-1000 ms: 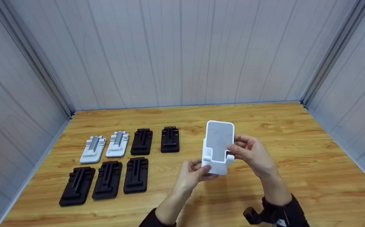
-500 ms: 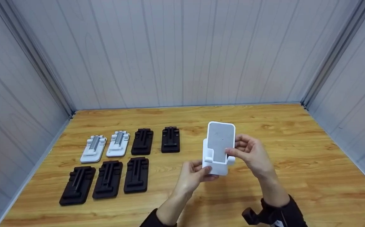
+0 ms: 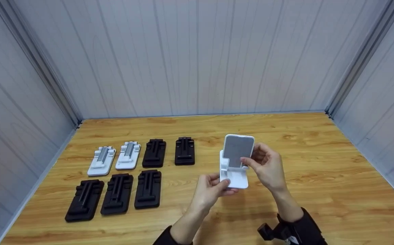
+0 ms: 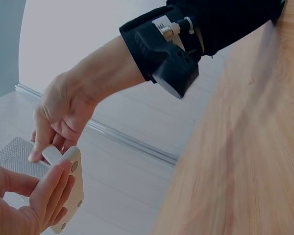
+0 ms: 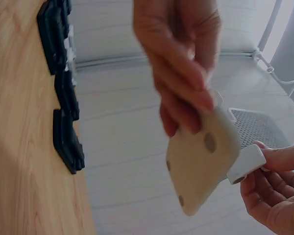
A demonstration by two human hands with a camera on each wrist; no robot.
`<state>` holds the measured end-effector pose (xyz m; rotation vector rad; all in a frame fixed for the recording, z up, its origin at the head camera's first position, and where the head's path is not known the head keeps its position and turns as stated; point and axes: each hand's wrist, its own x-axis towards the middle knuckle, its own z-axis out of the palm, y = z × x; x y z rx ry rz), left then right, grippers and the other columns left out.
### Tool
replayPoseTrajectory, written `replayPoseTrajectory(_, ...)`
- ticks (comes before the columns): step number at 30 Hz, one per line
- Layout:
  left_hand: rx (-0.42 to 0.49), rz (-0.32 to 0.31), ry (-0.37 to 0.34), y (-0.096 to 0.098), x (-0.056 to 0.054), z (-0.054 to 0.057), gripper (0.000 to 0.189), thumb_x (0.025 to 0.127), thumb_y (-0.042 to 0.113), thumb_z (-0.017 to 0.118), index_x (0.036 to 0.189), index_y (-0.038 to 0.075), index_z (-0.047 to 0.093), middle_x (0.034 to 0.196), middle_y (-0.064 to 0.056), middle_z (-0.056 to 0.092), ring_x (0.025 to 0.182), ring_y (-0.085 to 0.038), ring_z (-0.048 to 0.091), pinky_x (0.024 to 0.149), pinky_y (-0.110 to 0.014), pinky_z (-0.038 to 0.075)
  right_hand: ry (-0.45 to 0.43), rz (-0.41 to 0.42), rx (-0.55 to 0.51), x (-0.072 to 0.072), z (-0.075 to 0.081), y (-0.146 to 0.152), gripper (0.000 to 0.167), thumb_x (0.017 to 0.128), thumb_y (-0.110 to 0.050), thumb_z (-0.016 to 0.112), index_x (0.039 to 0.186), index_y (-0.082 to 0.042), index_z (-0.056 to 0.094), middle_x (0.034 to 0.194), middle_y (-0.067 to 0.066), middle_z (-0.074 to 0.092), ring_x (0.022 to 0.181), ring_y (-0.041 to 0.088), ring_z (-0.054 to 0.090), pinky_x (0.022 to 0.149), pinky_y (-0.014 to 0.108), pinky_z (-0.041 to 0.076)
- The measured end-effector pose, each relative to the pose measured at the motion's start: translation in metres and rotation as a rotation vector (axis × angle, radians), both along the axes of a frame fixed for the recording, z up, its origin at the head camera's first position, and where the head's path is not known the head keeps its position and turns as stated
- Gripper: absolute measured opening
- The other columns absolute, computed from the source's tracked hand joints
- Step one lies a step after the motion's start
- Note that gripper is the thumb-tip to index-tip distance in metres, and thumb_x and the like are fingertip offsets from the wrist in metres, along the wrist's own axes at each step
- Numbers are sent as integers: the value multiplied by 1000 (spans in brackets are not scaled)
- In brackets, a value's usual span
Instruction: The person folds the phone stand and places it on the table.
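Note:
Above the wooden table (image 3: 319, 170) both hands hold a white folding phone stand (image 3: 235, 170) with a grey pad on its upper plate. My left hand (image 3: 214, 190) grips the stand's base from below, its fingers on the underside (image 4: 71, 191). My right hand (image 3: 265, 163) pinches the lip of the upper plate, thumb in front and fingers behind. The base's underside with grey dots (image 5: 201, 166) shows in the right wrist view. The upper plate stands at an angle to the base.
Folded stands lie flat in two rows at the table's left: two white ones (image 3: 101, 160) (image 3: 128, 155) and two black ones (image 3: 154, 152) (image 3: 184, 150) at the back, three black ones (image 3: 117, 194) in front. Grey panel walls enclose the table on three sides.
The stand's base has swung out from the upper plate, which now looks shorter and tilted. Both hands have stayed on it, sinking slightly.

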<state>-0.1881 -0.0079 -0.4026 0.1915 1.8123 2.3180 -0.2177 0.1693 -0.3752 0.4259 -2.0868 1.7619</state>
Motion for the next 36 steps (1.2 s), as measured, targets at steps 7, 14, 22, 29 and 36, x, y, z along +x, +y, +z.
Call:
replayPoseTrajectory(7,-2,-3,-22,3,1,1,34,104,-13,55,132,-32,53,117,-46,70,86,-30,83,79,-26,71,183,-57,48,-4,-7,-1,16,83,23,76,93,19,64,89,24,75,83,-5,70,78,11,62)
replayPoseTrajectory(14,2,-11,-39,3,2,1,35,104,-13,55,133,-32,52,119,-46,70,88,-31,83,80,-27,71,276,-131,74,-8,-12,-3,17,80,25,79,85,17,65,88,36,72,83,-11,69,76,8,61)
replayPoseTrajectory(22,11,-19,-21,4,3,2,36,103,-13,55,133,-33,51,119,-47,69,88,-34,83,79,-26,71,359,-198,62,-14,-16,-4,19,76,27,79,82,15,66,82,24,75,82,-13,68,77,7,61)
replayPoseTrajectory(29,13,-13,-44,2,4,4,35,103,-12,56,133,-32,52,119,-45,70,85,-27,83,80,-26,71,419,-191,149,-14,-16,-1,21,76,26,81,87,13,68,83,29,72,85,-11,67,79,4,59)
replayPoseTrajectory(36,2,-7,-28,1,3,1,36,102,-14,56,133,-32,52,118,-46,70,86,-33,83,79,-28,71,450,-205,268,-5,0,10,30,76,22,86,100,11,73,93,28,76,90,-10,66,84,3,57)
